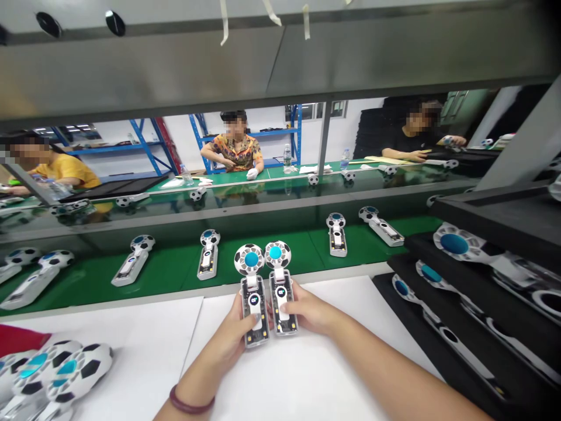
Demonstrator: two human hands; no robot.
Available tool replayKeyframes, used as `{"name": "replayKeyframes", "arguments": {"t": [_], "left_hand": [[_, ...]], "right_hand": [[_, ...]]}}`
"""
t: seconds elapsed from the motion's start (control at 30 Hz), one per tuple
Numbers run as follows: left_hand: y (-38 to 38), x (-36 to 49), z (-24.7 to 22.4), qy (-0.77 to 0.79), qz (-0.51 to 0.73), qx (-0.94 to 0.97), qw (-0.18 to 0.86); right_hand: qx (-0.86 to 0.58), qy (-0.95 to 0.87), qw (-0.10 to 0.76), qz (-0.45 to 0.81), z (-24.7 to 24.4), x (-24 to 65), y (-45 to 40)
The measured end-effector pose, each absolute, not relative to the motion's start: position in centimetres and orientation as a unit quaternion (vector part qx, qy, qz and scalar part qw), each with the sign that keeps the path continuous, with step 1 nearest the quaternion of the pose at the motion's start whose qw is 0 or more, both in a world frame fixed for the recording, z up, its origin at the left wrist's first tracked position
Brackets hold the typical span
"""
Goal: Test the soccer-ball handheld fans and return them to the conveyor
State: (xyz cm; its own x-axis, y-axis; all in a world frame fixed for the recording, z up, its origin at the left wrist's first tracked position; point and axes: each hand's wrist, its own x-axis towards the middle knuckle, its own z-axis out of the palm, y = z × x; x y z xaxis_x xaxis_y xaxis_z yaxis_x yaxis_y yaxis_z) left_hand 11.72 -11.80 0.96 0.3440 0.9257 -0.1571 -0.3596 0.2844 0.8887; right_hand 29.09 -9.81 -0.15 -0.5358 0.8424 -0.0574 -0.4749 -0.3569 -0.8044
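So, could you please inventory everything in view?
Football-patterned handheld fans: two, white, black and blue, centre
Piled fans: at least three, likewise, lower left
Middle-row fans: at least six, likewise, green surface
Far fans: several, white and black, far side
Tray fans: at least three, white and blue, right
Trays: several, black, stacked right
Tabletop: one, white, foreground
Bottles: several, clear, far side
Co-workers: three, yellow, patterned and black tops, across
Metal racks: several, blue, background
Tape strips: several, pale, top edge
Unidentified item: one, red, left edge
Bracelet: one, dark red, left wrist
Hands: two, bare, each holding a fan
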Motion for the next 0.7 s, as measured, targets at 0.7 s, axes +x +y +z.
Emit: {"name": "replayKeyframes", "arguments": {"t": [0.7], "left_hand": [[-11.77,11.67,0.73,0.359,0.45,0.401,0.713]], "right_hand": [[-0.246,-0.381,0.422,0.785,-0.84,29.06,-9.48]]}}
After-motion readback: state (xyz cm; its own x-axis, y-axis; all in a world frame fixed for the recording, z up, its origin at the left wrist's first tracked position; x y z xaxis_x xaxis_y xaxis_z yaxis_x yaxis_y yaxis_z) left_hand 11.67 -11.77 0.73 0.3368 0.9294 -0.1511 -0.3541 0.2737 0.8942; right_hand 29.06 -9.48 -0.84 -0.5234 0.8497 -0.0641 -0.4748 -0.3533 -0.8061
